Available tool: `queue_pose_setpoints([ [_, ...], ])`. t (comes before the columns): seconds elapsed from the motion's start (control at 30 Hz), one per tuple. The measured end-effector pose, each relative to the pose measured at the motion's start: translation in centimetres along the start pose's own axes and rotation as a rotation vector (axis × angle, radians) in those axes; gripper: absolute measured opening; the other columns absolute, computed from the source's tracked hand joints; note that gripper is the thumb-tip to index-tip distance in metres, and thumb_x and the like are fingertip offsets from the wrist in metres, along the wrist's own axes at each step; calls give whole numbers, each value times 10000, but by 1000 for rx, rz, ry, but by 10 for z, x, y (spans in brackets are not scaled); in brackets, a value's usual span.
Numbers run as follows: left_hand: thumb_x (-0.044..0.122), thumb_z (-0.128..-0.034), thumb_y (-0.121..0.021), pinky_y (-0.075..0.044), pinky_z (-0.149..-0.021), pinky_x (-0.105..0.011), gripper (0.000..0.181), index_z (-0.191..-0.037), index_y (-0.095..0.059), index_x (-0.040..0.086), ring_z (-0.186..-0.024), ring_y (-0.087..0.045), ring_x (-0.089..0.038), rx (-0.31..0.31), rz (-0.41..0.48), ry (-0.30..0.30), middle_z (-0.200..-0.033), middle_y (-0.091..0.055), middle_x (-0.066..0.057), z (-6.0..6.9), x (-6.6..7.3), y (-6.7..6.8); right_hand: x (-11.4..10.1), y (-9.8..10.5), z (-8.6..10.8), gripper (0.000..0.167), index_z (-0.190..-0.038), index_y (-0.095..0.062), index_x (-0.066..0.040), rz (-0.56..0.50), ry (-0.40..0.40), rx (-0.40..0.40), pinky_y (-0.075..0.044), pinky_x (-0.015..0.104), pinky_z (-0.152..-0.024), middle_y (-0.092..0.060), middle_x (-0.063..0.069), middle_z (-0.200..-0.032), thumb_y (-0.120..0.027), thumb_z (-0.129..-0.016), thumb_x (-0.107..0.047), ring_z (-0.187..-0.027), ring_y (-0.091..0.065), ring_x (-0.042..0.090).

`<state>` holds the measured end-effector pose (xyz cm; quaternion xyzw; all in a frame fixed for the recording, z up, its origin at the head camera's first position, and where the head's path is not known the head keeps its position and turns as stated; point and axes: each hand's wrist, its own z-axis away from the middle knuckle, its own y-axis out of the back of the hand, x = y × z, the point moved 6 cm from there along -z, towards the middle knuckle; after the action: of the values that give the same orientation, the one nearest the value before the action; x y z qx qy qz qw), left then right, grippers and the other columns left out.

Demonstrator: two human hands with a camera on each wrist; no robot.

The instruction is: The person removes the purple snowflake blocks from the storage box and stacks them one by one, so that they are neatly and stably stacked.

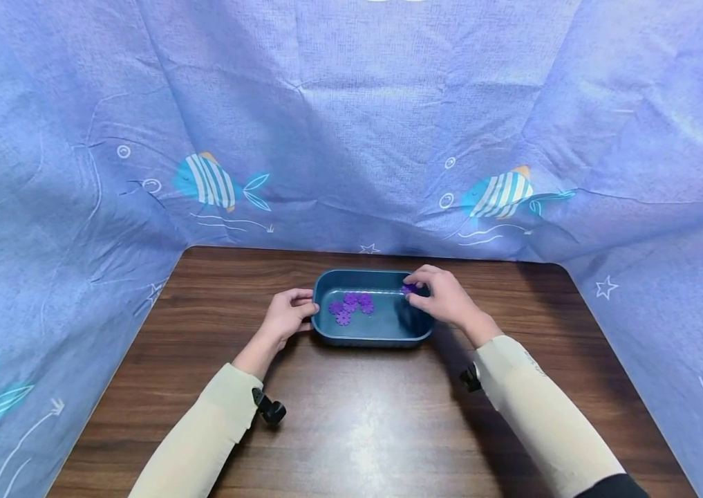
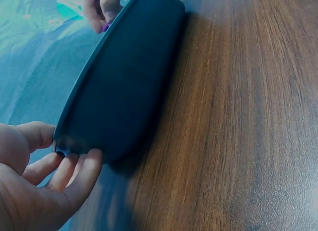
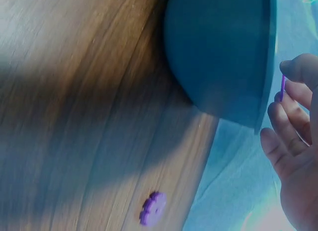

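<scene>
Teal tray (image 1: 370, 340) sitting on the wooden table (image 1: 339, 408). Left hand (image 1: 285, 315) gripping the tray's left end, thumb lying at the rim, fingers pressing on the outer wall. Right hand (image 1: 441, 294) reaching over the tray's right end, pinching a purple disc (image 3: 283, 87) between thumb and fingers; right wrist view showing that disc nearly edge-on, just beside the rim. Cluster of purple discs (image 1: 350, 307) lying flat inside the tray, left half of its floor, some touching. Stray disc (image 3: 153, 208) lying on the table outside the tray, apart from its wall. Beyond the tray, blue cloth (image 1: 376, 138) with striped fish hanging behind the table. Cream sleeves (image 1: 202, 429) covering both forearms, nearer the wearer than the tray.
</scene>
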<state>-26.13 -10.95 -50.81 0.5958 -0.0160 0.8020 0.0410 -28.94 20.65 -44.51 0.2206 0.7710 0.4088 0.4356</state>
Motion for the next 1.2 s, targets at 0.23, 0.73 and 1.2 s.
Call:
queue_pose_setpoints([
  [0.23, -7, -958, -661, -656, -741, -330, 422, -1369, -580, -54, -968, -680, -185, 4, -4, 1, -1260, -635, -249, 0, -1, 1, 12, 14, 12, 254, -1088, -776, -41, -26, -17, 29, -594, 461, -733, -708, 61, -1035, -781, -853, -137, -878, -681, 279],
  [0.73, 2, -960, -667, -654, -780, -349, 440, -1385, -568, -55, -1054, -672, -248, -2, 4, 1, -1289, -622, -256, 0, -1, 0, 51, 25, 45, 229, -1074, -769, -42, 22, -97, 53, -588, 406, -685, -721, 89, -1020, -763, -845, -64, -842, -674, 257],
  [1.2, 4, -959, -663, -651, -801, -352, 446, -1389, -561, -59, -1065, -668, -244, -7, 1, 2, -1323, -606, -279, 0, -2, 0, 91, 21, 78, 218, -1086, -757, -24, 78, -230, 32, -596, 489, -823, -715, 142, -1076, -753, -885, -108, -927, -695, 298],
])
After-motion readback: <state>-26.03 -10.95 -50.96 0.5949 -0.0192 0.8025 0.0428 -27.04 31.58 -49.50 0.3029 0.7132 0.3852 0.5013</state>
